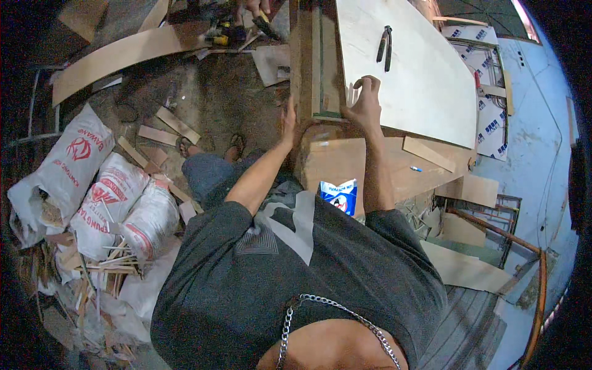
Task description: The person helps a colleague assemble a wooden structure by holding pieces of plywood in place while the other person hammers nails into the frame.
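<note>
A white board [419, 80] lies over a wooden frame [327, 61] on a brown worktop in front of me. My left hand [288, 122] is open, its fingers stretched along the left side of the frame. At the near left corner of the board, my right hand [365, 103] has bent fingers, with a gap between thumb and fingertips. Nothing shows held in it. Farther up the board lie dark-handled pincers [385, 48], out of touch with either hand. A blue-and-white pouch [339, 196] sits at the worktop's near edge, between my forearms.
A wood strip [428, 154] and a blue marker [416, 169] lie on the worktop. White sacks [105, 191] and wood scraps [111, 271] crowd the left floor. Another person's hand [256, 7] is at the top, by a yellow-and-black power tool [225, 34]. A blue wall [536, 123] stands right.
</note>
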A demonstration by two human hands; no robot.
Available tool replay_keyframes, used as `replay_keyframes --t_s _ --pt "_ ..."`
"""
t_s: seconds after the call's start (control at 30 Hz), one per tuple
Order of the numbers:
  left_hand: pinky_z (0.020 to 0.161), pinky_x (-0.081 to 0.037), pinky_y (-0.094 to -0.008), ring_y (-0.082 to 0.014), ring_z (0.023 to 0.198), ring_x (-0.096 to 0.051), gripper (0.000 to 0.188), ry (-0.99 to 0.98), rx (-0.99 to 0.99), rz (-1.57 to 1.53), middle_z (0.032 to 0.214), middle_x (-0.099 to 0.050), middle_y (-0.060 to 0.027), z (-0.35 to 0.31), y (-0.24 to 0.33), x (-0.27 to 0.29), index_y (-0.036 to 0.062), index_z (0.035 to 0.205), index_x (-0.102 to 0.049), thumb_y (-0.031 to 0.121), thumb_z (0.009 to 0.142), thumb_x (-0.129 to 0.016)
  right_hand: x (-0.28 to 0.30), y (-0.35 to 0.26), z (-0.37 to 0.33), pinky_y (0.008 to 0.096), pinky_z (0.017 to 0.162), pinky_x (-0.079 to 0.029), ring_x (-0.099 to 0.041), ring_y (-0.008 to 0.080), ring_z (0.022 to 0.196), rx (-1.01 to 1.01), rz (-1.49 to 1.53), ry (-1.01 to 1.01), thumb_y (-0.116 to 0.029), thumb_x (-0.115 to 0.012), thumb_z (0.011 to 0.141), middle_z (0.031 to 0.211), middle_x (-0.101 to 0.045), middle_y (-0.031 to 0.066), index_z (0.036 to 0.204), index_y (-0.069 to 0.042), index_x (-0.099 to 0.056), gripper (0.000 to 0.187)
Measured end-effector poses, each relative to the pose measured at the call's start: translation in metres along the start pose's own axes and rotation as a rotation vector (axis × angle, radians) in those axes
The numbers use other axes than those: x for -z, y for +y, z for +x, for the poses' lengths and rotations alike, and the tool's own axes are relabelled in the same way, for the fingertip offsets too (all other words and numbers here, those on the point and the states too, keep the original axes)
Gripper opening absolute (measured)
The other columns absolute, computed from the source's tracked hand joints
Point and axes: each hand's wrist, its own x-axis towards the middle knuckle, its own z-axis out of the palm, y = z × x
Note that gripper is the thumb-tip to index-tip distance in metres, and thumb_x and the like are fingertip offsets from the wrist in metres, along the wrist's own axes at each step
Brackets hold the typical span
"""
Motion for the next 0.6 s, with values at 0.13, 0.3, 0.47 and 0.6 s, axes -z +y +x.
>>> replay_keyframes --t_s 0.13,0.3,0.47,0.6 --pt "0.101 -0.029 -0.037 -0.0252 0.12 -0.04 0.054 -0.142 0.528 -0.265 0.135 -0.039 -0.0141 -0.001 -0.002 0.001 0.0094 0.137 -0.029 0.028 0.089 -0.046 -0.003 0.004 -0.001 0.0425 0.066 -0.05 -0.05 0.0318 0.099 0.024 -0.018 0.031 -0.009 -0.076 0.049 0.111 -0.038 0.0127 0.097 -0.008 -0.041 0.059" --pt "0.102 -0.029 -0.0412 -0.0254 0.117 -0.042 0.072 -0.374 0.136 0.281 0.136 -0.036 -0.0152 -0.013 -0.028 0.016 0.0105 0.141 -0.02 0.02 0.082 -0.06 -0.001 -0.003 0.002 0.0424 0.066 -0.049 -0.049 0.0317 0.099 0.018 -0.014 -0.014 -0.008 -0.075 0.049 0.11 -0.038 0.0124 0.098 -0.008 -0.041 0.059" --pt "0.09 -0.04 -0.042 -0.0331 0.112 -0.047 0.054 -0.226 -0.18 0.475 0.13 -0.042 -0.0182 -0.017 0.026 0.034 0.0079 0.13 -0.041 0.024 0.082 -0.056 -0.001 -0.005 0.003 0.0432 0.066 -0.049 -0.049 0.0314 0.099 -0.02 -0.002 -0.031 -0.008 -0.074 0.051 0.108 -0.039 0.0117 0.096 -0.007 -0.043 0.056" --pt "0.085 -0.043 -0.0441 -0.0293 0.1 -0.056 0.039 -0.636 -0.496 0.738 0.108 -0.058 -0.0177 -0.013 0.083 0.046 0.0052 0.117 -0.052 0.019 0.081 -0.056 0.003 0.0 -0.002 0.0428 0.067 -0.05 -0.049 0.0307 0.099 -0.01 -0.016 0.007 -0.007 -0.075 0.05 0.108 -0.04 0.0111 0.096 -0.007 -0.043 0.055"
